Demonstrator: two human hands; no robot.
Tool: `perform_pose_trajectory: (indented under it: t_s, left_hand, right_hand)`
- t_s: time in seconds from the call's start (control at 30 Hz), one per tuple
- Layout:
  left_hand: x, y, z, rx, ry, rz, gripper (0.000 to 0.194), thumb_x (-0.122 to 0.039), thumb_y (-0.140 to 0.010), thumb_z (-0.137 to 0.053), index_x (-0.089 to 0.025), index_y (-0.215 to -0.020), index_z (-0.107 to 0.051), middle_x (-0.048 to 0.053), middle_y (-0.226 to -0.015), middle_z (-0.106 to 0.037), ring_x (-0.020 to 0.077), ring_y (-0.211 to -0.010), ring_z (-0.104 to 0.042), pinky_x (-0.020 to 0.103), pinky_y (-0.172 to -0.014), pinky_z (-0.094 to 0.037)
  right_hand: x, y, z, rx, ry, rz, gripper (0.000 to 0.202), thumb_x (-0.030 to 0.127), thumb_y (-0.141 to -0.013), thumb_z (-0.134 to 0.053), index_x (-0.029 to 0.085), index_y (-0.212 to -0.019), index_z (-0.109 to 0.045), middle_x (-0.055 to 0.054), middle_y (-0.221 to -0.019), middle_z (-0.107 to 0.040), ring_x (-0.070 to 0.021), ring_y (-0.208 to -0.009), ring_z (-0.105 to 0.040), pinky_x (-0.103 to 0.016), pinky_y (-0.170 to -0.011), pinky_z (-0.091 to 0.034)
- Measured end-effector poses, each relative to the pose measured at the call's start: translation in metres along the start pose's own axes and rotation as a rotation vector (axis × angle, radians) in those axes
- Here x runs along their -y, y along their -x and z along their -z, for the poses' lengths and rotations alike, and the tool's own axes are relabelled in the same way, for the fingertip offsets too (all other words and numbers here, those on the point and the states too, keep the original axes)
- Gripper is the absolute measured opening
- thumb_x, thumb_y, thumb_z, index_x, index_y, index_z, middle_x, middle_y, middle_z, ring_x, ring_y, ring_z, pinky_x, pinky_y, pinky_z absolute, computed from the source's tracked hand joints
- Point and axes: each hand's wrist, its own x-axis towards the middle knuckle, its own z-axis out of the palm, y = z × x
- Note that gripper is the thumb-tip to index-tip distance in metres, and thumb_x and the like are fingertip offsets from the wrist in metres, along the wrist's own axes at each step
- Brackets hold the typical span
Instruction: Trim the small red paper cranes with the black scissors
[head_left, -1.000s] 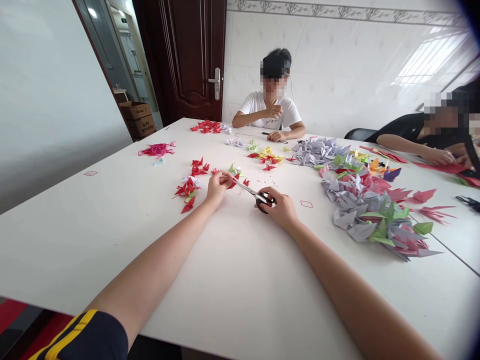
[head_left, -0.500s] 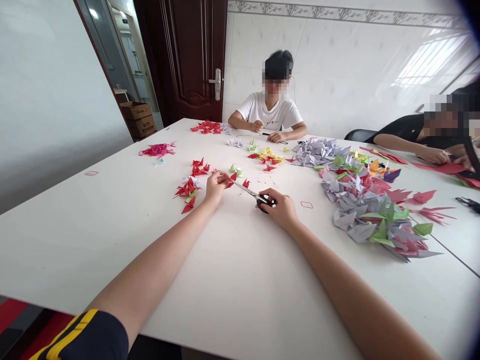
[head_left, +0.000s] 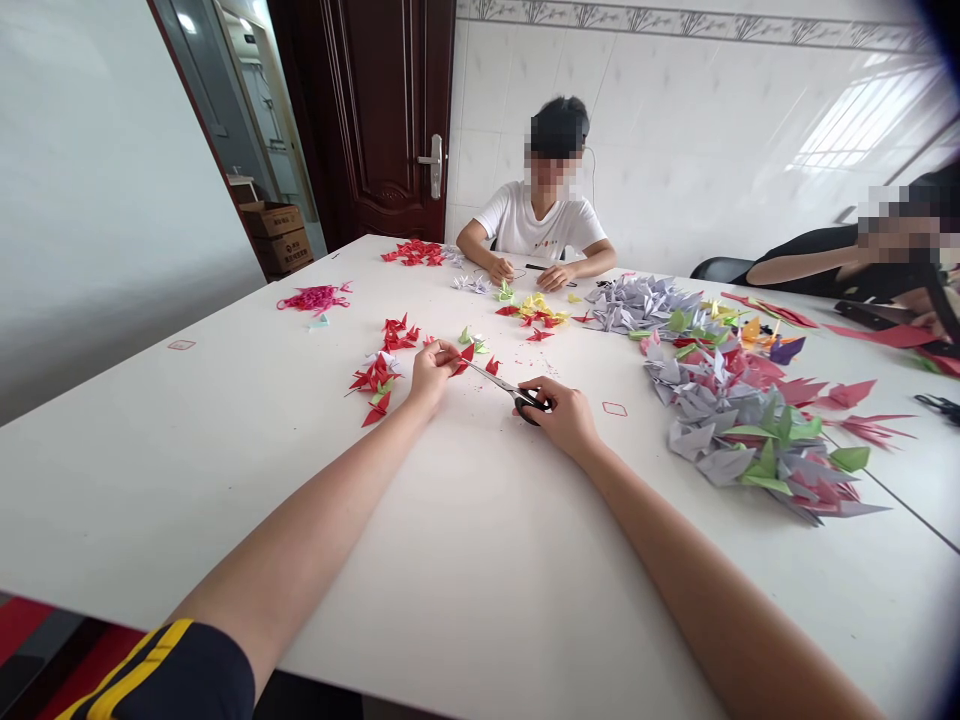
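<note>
Near the middle of the white table (head_left: 315, 540), my left hand (head_left: 435, 368) pinches a red folded paper piece (head_left: 466, 358). My right hand (head_left: 559, 412) is closed round the black handles of the scissors (head_left: 501, 383). The blade tips reach the red paper beside my left fingertips; whether they cut into it is too small to tell. Red paper cranes (head_left: 375, 374) with a few white and green ones lie left of my left hand. Just beyond my hands are a green and white crane (head_left: 472, 340) and a small red one (head_left: 492, 366).
A big pile of grey, pink and green cranes (head_left: 750, 420) covers the right side. Yellow and red cranes (head_left: 536, 308) and a pink tangle (head_left: 315, 298) lie farther back. One person (head_left: 540, 215) sits opposite, another (head_left: 817, 265) at the right with red paper.
The person at the right has raised an arm towards the head. The hand of the person opposite has shifted slightly. My hands, the scissors and the red paper stay almost the same.
</note>
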Motion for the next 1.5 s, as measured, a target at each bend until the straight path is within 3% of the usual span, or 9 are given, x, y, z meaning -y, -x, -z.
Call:
perform_pose_trajectory:
  t_s: [0.5, 0.73, 1.0, 1.5]
  left_hand:
    - [0.0056, -0.0035, 0.0015, 0.026, 0.094, 0.075, 0.028, -0.009, -0.058, -0.073, -0.018, -0.078, -0.055, -0.004, -0.067, -0.062, 0.0102, -0.067, -0.061, 0.028, -0.076, -0.05]
    - [0.0064, -0.0019, 0.0008, -0.041, 0.02, 0.053, 0.022, -0.013, -0.063, -0.073, -0.017, -0.08, -0.059, 0.0, -0.068, -0.066, 0.0132, -0.07, -0.064, 0.03, -0.077, -0.05]
    - [0.007, -0.0025, -0.0006, -0.032, 0.04, 0.063, 0.021, -0.015, -0.062, -0.077, -0.014, -0.08, -0.068, 0.004, -0.077, -0.07, 0.0154, -0.076, -0.065, 0.034, -0.083, -0.052]
    - [0.0021, -0.0001, -0.0025, -0.014, 0.113, 0.113, 0.016, -0.013, -0.064, -0.075, -0.013, -0.078, -0.068, 0.005, -0.081, -0.07, 0.0163, -0.082, -0.065, 0.039, -0.091, -0.052]
  right_hand:
    - [-0.0026, -0.0023, 0.0026, 0.174, -0.322, -0.057, 0.033, 0.037, -0.072, -0.069, 0.021, -0.101, -0.07, 0.004, -0.062, -0.061, -0.0144, -0.059, -0.049, -0.026, -0.058, -0.033]
    - [0.0011, -0.0017, 0.0016, 0.056, -0.109, -0.051, 0.032, 0.036, -0.071, -0.066, 0.025, -0.101, -0.069, 0.004, -0.067, -0.062, -0.0152, -0.063, -0.053, -0.026, -0.062, -0.035]
    - [0.0007, -0.0014, -0.0027, -0.086, 0.158, -0.036, 0.03, 0.035, -0.071, -0.067, 0.03, -0.101, -0.07, 0.004, -0.077, -0.064, -0.0133, -0.057, -0.051, -0.025, -0.06, -0.034]
    - [-0.0009, 0.0004, -0.0048, -0.123, 0.133, -0.011, 0.031, 0.036, -0.069, -0.067, 0.03, -0.099, -0.07, 0.004, -0.072, -0.062, -0.0136, -0.057, -0.05, -0.025, -0.06, -0.035]
